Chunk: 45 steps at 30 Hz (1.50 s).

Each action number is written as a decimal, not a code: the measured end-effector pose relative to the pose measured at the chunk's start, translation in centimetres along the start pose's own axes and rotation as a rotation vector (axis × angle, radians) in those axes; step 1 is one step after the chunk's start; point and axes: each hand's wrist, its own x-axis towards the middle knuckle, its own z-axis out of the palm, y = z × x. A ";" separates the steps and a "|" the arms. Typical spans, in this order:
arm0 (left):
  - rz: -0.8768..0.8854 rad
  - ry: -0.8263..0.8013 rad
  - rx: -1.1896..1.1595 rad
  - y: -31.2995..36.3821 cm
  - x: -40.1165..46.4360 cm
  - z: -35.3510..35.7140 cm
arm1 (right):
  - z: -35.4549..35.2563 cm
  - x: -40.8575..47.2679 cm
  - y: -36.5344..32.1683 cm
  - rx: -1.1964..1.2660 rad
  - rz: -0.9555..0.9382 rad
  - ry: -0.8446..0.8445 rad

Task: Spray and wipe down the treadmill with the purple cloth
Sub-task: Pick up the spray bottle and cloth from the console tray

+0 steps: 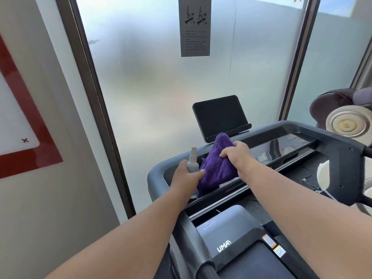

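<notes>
The treadmill (251, 228) stands directly in front of a frosted window (161, 77), and all positions below are given relative to its console (281, 146). The left hand (186, 175) is at the left end of the console, just inside the curved gray handrail (159, 172); its grip is closed around a small spray bottle (192, 161), which stands upright with the capped nozzle pointing up and the thumb lying across the lower body of the bottle. The purple cloth (218, 168) lies bunched on the left part of the console, touching the bottle hand on its right side. The right hand (237, 156) rests on top of the cloth, fingers curled over the fabric and gripping it; one corner of the cloth rises above the knuckles toward the dark tablet screen (220, 115), which is propped at the far edge of the console. The glossy console panel extends to the right of the cloth. Below the console, the motor cover (227, 234) carries white lettering. A printed paper notice (194, 27) is fixed to the window above the console. A white board with a red border (18, 125) hangs on the wall to the left of the console.
</notes>
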 end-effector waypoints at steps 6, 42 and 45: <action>-0.250 -0.276 -0.437 1.5 -0.3 -0.8 | 0.3 -0.8 -1.2 0.076 -0.056 -0.026; -0.148 -0.216 -0.412 1.6 0.3 -0.9 | 6.4 -4.9 -0.4 0.205 0.000 -0.229; -0.195 -0.239 -0.445 1.5 0.4 -1.8 | 5.4 -3.9 0.4 0.398 0.069 -0.193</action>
